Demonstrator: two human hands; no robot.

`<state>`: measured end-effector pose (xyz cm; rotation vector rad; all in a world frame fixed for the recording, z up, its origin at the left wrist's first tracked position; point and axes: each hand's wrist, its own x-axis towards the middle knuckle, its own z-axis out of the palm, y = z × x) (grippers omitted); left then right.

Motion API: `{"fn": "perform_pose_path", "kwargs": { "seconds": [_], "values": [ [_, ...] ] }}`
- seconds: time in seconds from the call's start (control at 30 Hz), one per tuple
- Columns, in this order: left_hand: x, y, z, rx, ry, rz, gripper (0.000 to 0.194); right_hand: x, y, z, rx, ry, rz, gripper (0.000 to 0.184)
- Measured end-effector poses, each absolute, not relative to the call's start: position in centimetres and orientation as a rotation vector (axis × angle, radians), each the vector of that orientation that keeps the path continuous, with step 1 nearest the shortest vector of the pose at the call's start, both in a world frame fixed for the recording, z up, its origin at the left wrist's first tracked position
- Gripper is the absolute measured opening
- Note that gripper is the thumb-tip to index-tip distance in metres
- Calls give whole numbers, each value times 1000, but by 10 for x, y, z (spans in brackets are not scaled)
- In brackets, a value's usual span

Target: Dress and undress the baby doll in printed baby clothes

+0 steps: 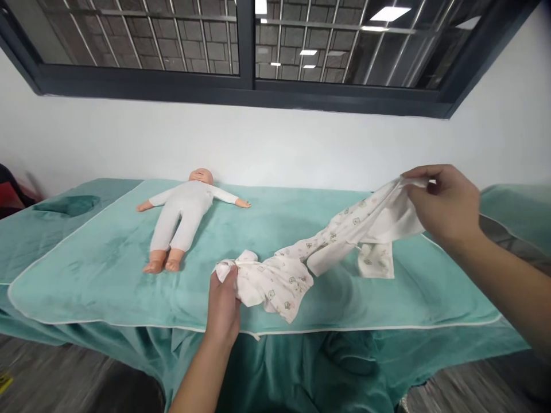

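A white baby garment [297, 269] with small printed animals is stretched between my hands, over the right half of the green mat. My left hand [222, 304] pinches its bunched end close to the mat's front edge. Higher up at the right, my right hand [443, 201] pinches the other end between thumb and fingers. A piece of printed white cloth [376, 261] lies on the mat beneath the raised end; whether it belongs to the garment I cannot tell. On the left half of the mat lies a baby doll [187, 209] on its back, arms spread, with a white body.
The green mat [107, 298] with white piping covers a table draped in green cloth [284, 367]. Behind it rise a white wall [279, 143] and a dark-framed window [245, 46] with bars. A dark and red object [8, 195] stands at the far left.
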<state>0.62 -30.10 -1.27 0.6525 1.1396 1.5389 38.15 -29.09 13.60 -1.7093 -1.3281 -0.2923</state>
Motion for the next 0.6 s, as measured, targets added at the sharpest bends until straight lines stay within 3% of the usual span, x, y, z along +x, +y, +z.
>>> {"fn": "perform_pose_path", "kwargs": {
  "seconds": [0.13,0.33,0.4,0.5,0.6],
  "values": [
    [23,-298,11,519,1034,1518,43,366,-292,116,-1677,-1497,71,24],
    [66,-302,49,619,757,1408,44,290,-311,55,-1321,-1806,975,64],
    [73,-304,54,725,626,1296,41,268,-312,45,-1283,-1854,1029,60],
    [67,-302,44,837,521,1241,32,255,-303,48,-1310,-1816,899,38],
    [56,-296,20,893,699,1349,30,253,-289,71,-1319,-1605,827,36]
  ]
}}
